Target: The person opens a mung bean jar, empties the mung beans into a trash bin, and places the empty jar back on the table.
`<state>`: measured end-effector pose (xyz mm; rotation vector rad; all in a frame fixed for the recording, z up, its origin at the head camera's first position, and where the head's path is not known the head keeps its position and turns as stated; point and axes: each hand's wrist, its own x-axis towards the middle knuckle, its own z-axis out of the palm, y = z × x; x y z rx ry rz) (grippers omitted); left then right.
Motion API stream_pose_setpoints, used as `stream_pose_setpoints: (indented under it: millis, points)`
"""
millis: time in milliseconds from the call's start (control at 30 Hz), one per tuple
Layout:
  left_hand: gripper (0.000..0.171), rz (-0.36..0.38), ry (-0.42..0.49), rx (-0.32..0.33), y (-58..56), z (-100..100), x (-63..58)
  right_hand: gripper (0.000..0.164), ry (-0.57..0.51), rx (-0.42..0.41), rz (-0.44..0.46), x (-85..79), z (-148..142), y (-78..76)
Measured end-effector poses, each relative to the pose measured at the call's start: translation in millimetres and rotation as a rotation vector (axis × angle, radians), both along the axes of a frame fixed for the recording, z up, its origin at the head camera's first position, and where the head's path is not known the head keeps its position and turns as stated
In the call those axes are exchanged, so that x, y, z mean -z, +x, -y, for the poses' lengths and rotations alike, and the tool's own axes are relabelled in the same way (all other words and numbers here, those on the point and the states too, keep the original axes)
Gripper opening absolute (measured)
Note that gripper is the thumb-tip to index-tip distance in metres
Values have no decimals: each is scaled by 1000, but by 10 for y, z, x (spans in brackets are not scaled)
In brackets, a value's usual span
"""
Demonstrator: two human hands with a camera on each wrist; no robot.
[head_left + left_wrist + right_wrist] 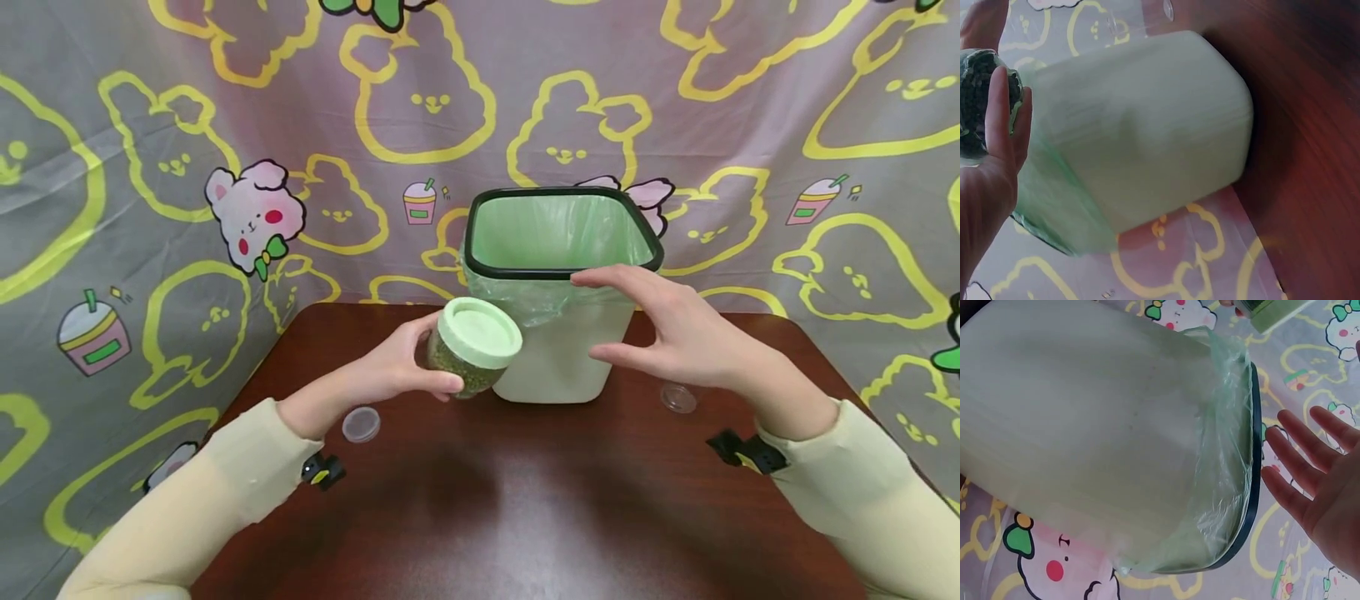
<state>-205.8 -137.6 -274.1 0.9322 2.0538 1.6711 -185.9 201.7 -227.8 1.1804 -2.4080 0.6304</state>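
"What does the left hand (390,363) have?"

"A clear jar (467,368) of small green grains, with its pale green lid (480,329) on. The thumb and fingers are curled round its side, holding it up off the brown table (525,500)."

"Upright?"

"Tilted, with the lid leaning towards the person's right. It's in front of the pale waste bin (555,358), over by that bin's left side."

"And the right hand (678,333)?"

"Nothing in it. The fingers are loosely extended, with the thumb well apart from them. The fingertips are just beside the bin's black rim (540,273); I can't tell whether any of them touches it."

"Is the bin lined?"

"Yes, with a translucent green bag (555,233), folded out over the edge."

"Anything else on the table?"

"Two clear round discs: one (362,424) near the left wrist, another (678,398) to the right of the bin. Behind everything hangs a curtain (420,83) printed with yellow-outlined cartoon animals."
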Motion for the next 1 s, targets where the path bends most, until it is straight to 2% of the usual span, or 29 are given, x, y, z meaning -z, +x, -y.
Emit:
stream_pose_setpoints:
  millis: [200,533,800,1000]
  points:
    - [86,-47,-12,36,22,-150,-47,70,-4,-8,51,-18,78,7]
    - [76,-80,-54,22,43,-274,-101,68,-3,-39,122,-42,180,9]
    - [72,-88,-80,12,44,-345,-123,70,-4,-121,109,-52,276,-11]
    - [71,-98,-112,2,62,-406,-145,70,-6,-143,103,-23,341,-12]
